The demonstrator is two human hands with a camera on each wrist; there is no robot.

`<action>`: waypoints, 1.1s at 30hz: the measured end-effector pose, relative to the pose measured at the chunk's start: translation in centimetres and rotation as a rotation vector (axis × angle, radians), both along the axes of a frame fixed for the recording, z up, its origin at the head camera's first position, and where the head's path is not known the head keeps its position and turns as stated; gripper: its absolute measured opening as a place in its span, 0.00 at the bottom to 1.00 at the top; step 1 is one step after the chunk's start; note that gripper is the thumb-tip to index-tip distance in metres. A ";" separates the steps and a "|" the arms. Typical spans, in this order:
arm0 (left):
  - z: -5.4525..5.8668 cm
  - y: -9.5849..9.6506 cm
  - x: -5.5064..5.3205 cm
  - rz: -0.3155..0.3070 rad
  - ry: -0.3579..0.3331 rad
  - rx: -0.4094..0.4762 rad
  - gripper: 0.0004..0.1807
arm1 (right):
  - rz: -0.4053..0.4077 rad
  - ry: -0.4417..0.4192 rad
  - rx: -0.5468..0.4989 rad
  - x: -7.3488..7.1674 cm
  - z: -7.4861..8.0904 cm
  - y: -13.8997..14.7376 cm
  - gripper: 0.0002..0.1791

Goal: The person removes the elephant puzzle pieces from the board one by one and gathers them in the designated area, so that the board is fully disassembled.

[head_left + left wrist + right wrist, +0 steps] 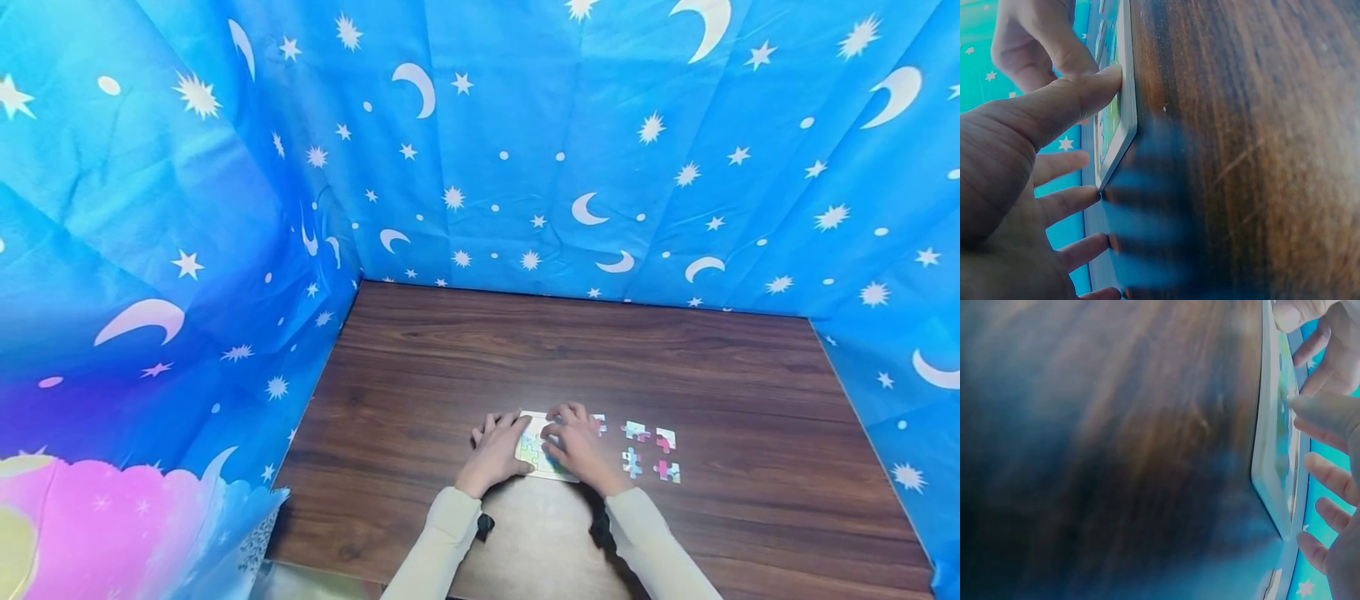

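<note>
Board (pixel 1266 437) between left hand (pixel 493 450) and right hand (pixel 579 443), both spread, clasping nothing visible. Seemingly mid-fitting; next, probably, fetching pieces (pixel 636 431) right of grip.

The table (pixel 465 342) is looked down upon from the person's head, at some distance, facing forward to the blue cloth (pixel 517 108) behind. From each wrist, the puzzle tray (pixel 1129 100) is seen close up, low and almost edge-on, with the scene turned sideways: the right side is filled by table in the left-wrist view, the left side in the right-wrist view. The tray, left hand (pixel 491 450) and right hand (pixel 581 446) are shared by all three views.
</note>
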State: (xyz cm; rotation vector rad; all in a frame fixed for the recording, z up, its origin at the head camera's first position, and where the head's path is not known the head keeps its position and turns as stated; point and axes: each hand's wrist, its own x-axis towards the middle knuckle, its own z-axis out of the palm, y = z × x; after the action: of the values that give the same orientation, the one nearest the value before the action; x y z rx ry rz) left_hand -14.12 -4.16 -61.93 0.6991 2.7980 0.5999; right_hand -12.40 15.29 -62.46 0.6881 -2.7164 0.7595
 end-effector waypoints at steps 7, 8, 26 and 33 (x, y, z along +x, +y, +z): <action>0.3 0.3 0.2 0.017 -0.020 -0.005 0.48 | 0.033 -0.021 0.043 -0.6 0.1 -0.5 0.04; 0.3 0.3 0.2 0.018 -0.020 -0.002 0.48 | 0.034 -0.025 0.054 -0.7 0.1 -0.5 0.04; 0.3 0.4 -0.3 0.050 -0.018 0.003 0.49 | 0.143 0.127 0.206 -1.2 0.8 -0.5 0.07; 0.3 0.4 -0.4 0.044 -0.006 0.006 0.50 | 0.167 0.182 0.177 -0.9 0.6 -0.3 0.08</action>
State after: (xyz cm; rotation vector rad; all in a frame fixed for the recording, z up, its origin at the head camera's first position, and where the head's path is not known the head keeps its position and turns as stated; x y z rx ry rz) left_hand -14.54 -3.74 -61.60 0.6374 2.8138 0.6178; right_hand -13.34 15.03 -61.86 0.9830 -2.6029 0.4668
